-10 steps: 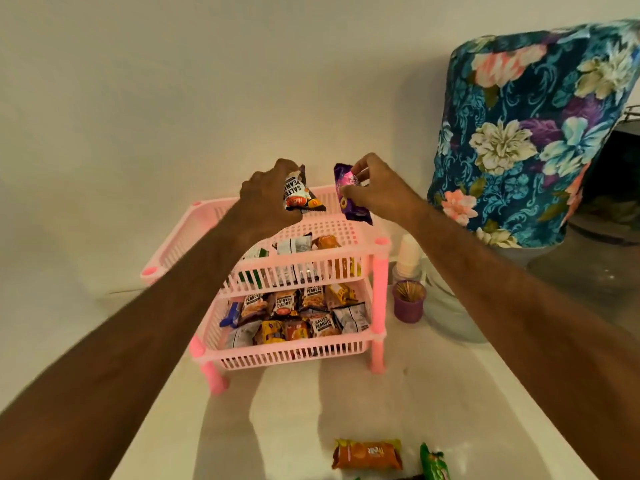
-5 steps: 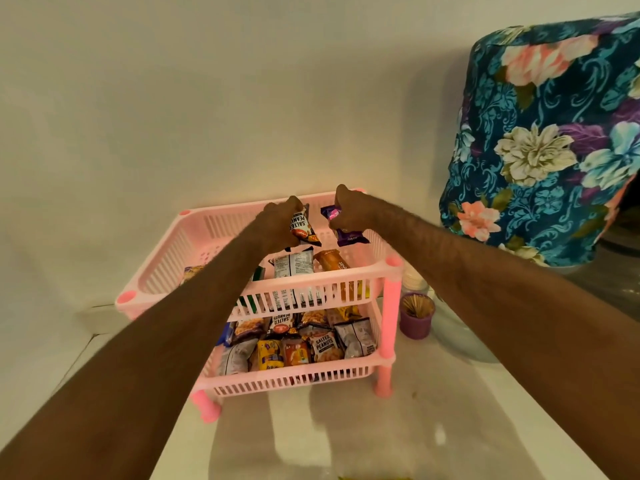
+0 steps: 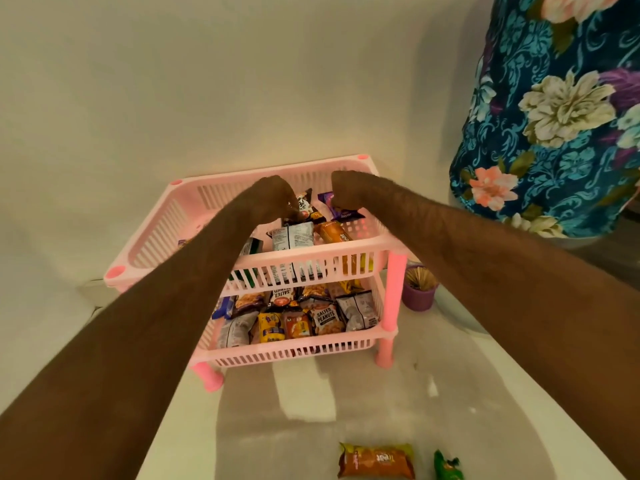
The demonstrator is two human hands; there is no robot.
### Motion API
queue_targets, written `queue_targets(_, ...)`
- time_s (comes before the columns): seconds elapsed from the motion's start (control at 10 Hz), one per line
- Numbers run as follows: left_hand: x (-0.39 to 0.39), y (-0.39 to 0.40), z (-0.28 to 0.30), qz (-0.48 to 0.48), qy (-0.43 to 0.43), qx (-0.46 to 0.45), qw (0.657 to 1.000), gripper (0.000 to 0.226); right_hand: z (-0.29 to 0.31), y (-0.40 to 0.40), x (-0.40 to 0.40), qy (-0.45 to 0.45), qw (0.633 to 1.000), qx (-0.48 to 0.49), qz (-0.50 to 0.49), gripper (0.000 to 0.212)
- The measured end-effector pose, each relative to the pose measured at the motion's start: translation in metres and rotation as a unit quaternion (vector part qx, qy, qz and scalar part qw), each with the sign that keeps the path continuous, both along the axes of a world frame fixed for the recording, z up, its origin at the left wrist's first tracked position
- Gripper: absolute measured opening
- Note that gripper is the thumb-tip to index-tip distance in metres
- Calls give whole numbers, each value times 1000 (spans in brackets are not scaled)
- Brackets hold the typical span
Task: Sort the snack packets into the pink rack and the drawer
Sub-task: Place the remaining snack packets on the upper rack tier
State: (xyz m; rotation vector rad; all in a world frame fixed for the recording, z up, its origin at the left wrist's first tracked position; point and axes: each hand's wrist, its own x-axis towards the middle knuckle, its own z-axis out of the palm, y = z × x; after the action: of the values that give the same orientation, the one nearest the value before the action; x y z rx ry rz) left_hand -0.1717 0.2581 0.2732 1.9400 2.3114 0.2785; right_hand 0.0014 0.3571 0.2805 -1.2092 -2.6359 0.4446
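standing on the white counter [image 3: 433,393], against the cream wall [image 3: 207,81], is the pink rack [image 3: 304,263], two tiers, slatted sides, pink legs. to its right a tall object under a floral cover [image 3: 554,116], blue with pale and pink flowers, fills the upper right corner.

both forearms reach in over the rack's front rim to the top tier. left hand [image 3: 273,199]: fingers curled down, pinching the top edge of a dark peanut packet [image 3: 306,206], which stands nearly upright at the back of the top tier. right hand [image 3: 349,188]: fingers curled, clamped on a purple packet [image 3: 341,211], just beside the peanut packet, low in the same tier; cannot tell if it touches the tray floor.

top tier also holds a white packet [image 3: 292,237] lying back-side up, an orange packet [image 3: 334,232] just right of it, and a green packet [image 3: 251,245] partly hidden by the left forearm.

lower tier is packed: a salted peanuts packet [image 3: 325,318] face up near the front, yellow, orange, silver and blue packets around it, touching and overlapping.

a small purple cup [image 3: 419,289] of toothpicks stands on the counter just right of the rack's front right leg.

near the front edge of the counter, well apart from the rack: an orange biscuit packet [image 3: 375,460] lying flat, and a small green packet [image 3: 446,465] beside it. the drawer does not show.
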Motion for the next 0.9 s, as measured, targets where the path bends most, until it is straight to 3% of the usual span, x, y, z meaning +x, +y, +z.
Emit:
queue_targets(0.2, 7, -15, 10, -18, 24, -21, 999, 25, 9, -16, 8, -12, 999, 35, 14, 34)
queue_targets(0.3, 16, -31, 23, -10, 27, 11, 1000, 25, 11, -27, 12, -8, 999, 49, 20, 30)
queue_targets(0.6, 48, -87, 34, 31, -44, 157, 986, 19, 25, -105, 47, 163, 971, 146, 97, 19)
queue_targets(0.8, 80, -136, 13, -5, -2, 310, 951, 26, 17, -162, 77, 295, 937, 149, 114, 19)
queue_targets(0.9, 93, -157, 1, -27, 21, 339, 940, 29, 5, -181, 94, 332, 924, 149, 119, 16)
